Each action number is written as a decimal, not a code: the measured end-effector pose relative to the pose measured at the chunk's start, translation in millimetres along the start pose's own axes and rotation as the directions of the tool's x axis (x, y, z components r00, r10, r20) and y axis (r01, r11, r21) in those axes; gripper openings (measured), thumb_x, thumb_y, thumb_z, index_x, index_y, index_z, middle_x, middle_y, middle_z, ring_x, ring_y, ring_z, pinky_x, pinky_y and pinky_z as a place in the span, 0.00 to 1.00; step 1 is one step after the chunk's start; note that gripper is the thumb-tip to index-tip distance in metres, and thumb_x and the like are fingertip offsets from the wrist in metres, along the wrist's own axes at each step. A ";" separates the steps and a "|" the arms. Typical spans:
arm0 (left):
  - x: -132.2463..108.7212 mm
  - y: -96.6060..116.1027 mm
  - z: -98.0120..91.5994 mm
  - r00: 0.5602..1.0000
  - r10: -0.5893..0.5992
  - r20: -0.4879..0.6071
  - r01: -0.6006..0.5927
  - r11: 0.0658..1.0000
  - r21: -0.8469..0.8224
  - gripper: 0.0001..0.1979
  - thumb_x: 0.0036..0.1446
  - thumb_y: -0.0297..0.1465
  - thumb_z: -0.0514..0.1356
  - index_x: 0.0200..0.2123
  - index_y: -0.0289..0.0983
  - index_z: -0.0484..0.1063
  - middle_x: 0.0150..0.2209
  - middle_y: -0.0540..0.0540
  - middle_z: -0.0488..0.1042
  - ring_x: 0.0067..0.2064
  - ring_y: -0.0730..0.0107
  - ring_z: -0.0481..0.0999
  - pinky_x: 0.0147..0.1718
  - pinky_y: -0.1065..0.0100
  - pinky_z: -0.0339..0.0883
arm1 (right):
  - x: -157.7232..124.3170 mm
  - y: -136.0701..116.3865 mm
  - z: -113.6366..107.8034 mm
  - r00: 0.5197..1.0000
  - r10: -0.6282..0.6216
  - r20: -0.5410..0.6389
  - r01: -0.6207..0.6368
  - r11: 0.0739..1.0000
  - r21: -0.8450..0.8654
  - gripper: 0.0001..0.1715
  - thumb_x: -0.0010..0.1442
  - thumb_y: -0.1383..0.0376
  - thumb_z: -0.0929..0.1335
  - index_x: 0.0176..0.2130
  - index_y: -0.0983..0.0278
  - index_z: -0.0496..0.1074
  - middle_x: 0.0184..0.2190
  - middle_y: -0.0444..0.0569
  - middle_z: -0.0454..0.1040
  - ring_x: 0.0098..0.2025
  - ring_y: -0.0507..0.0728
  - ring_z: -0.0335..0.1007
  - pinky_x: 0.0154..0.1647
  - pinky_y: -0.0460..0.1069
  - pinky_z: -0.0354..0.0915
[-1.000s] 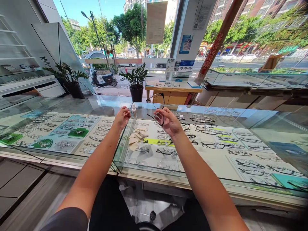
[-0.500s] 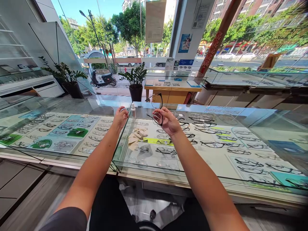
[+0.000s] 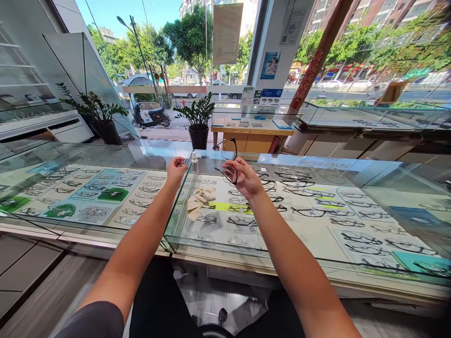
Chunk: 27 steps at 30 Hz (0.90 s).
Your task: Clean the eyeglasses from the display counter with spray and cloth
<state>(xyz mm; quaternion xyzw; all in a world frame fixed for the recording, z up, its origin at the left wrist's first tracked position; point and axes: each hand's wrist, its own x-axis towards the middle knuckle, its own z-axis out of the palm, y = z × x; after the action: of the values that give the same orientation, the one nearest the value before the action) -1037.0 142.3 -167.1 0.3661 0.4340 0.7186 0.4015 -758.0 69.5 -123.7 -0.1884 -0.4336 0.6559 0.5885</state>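
Note:
My right hand (image 3: 244, 177) grips dark-rimmed eyeglasses (image 3: 235, 149) by the lower part, with fingers and thumb at one lens. The eyeglasses are held on edge above the glass counter, one lens over the other, with the temples pointing left. My left hand (image 3: 176, 169) is raised over the counter with loosely bent fingers somewhat apart and nothing visible in them. Just right of its fingertips, a small white spray bottle (image 3: 195, 162) stands upright on the glass, apart from the hand. A crumpled beige cloth (image 3: 200, 203) lies in front of the bottle.
The glass display counter (image 3: 211, 245) holds many rows of eyeglass frames (image 3: 243, 220), some on green or teal trays (image 3: 113, 194). Beyond it stand a potted plant (image 3: 198, 136) and a wooden display table (image 3: 235, 141). A second plant (image 3: 109, 131) is at the left.
My left hand's fingers have curled in a little. My right hand still holds the eyeglasses in nearly the same place; the view has shifted slightly.

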 end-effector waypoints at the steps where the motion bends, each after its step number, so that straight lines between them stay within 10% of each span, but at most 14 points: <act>1: 1.1 1.1 2.0 1.000 0.010 -0.001 -0.010 1.000 0.021 0.20 0.34 0.15 0.64 0.33 0.38 0.73 0.32 0.54 0.67 0.33 0.76 0.65 0.34 0.73 0.59 | 0.4 0.4 -0.5 1.000 0.001 0.000 -0.001 1.000 -0.001 0.26 0.49 0.55 0.88 0.33 0.56 0.73 0.41 0.42 0.87 0.47 0.55 0.84 0.49 0.49 0.78; 11: 10.1 -5.9 29.7 0.999 0.031 0.038 -0.039 0.967 0.250 0.31 0.35 0.17 0.77 0.43 0.42 0.73 0.49 0.45 0.73 0.52 0.62 0.72 0.47 0.68 0.63 | 1.7 0.2 0.8 1.000 -0.006 0.017 0.005 1.000 0.031 0.27 0.46 0.55 0.89 0.33 0.56 0.75 0.39 0.40 0.88 0.45 0.53 0.85 0.48 0.47 0.79; 21: -15.7 -1.5 51.7 0.950 -0.115 0.289 0.069 0.984 0.165 0.11 0.52 0.29 0.71 0.38 0.41 0.74 0.30 0.51 0.71 0.31 0.66 0.71 0.34 0.68 0.64 | -10.8 -12.1 13.3 0.996 -0.065 0.054 0.061 0.996 0.057 0.24 0.50 0.53 0.88 0.32 0.55 0.75 0.44 0.42 0.89 0.52 0.56 0.86 0.61 0.52 0.78; 23: -27.6 15.4 54.2 0.893 -0.162 0.420 0.138 0.987 0.085 0.11 0.55 0.39 0.69 0.35 0.40 0.74 0.27 0.51 0.70 0.27 0.68 0.68 0.29 0.67 0.65 | -12.3 -14.0 14.3 0.996 -0.072 0.055 0.069 0.996 0.055 0.24 0.50 0.53 0.88 0.33 0.55 0.76 0.43 0.41 0.89 0.52 0.56 0.86 0.63 0.53 0.77; 27: -51.0 47.8 53.4 0.603 -0.249 0.758 0.398 0.917 -0.014 0.36 0.60 0.68 0.59 0.22 0.40 0.66 0.19 0.51 0.60 0.20 0.70 0.61 0.22 0.65 0.60 | -13.1 -13.5 16.3 0.998 -0.051 0.029 0.051 0.999 -0.006 0.24 0.50 0.53 0.88 0.33 0.55 0.75 0.41 0.41 0.87 0.51 0.56 0.84 0.63 0.53 0.76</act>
<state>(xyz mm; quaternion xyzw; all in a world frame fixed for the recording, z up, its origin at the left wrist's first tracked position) -981.7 99.9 -113.4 0.5032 0.2242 0.4576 0.6980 -759.1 50.7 -107.5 -0.1696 -0.4489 0.6420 0.5980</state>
